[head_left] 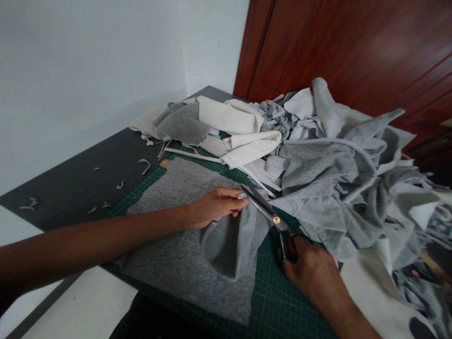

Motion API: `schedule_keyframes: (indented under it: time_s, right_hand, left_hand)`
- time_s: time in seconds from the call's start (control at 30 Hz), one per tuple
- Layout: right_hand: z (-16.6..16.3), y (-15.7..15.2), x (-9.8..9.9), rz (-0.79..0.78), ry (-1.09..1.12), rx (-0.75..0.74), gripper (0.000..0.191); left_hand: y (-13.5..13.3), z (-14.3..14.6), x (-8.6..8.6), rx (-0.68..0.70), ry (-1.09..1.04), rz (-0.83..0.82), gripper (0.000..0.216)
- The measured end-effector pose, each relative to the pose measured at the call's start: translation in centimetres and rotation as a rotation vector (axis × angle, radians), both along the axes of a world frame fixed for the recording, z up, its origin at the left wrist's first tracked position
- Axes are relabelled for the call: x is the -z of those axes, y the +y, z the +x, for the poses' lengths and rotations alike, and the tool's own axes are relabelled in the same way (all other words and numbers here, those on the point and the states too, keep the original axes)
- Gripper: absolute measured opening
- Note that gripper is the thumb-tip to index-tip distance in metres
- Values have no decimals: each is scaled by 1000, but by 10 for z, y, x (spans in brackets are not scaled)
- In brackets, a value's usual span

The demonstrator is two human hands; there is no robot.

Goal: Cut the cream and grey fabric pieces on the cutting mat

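A piece of grey fabric (169,254) lies across the table's front, with part of it lifted and folded near its right side. My left hand (217,207) pinches the raised edge of this fabric between thumb and fingers. In my right hand (309,263) are scissors (276,220) with black handles and a brass-coloured pivot. Their blades point up and left, with the tips close to the left fingertips at the fabric's edge. Whether the blades have fabric between them I cannot tell.
A green cutting mat (271,292) lies under the fabric. Grey fabric scraps (325,165) pile up at the right, and cream pieces (229,115) lie at the back. Small offcuts (120,184) dot the dark tabletop (81,174). A white wall (106,61) and a reddish wooden panel (335,47) stand behind.
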State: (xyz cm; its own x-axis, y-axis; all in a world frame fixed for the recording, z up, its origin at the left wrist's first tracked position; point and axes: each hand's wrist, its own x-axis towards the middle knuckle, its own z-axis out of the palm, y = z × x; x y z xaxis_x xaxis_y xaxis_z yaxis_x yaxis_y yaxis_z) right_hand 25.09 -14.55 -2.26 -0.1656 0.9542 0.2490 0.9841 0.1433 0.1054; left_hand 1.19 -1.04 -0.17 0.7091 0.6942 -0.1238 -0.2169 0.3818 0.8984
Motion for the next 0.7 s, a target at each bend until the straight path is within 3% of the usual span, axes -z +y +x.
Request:
schedule_keyframes:
  time_s: [0.27, 0.47, 0.7]
  right_hand:
    - [-2, 2, -5, 35, 13, -62, 11]
    - [-5, 0, -2, 50, -14, -20, 16]
    - [-5, -1, -4, 43, -20, -32, 17]
  left_hand:
    - [0, -3, -1, 25, 243, 98, 24]
    - [3, -3, 5, 47, 217, 129, 26]
    - [0, -2, 1, 15, 175, 164, 22]
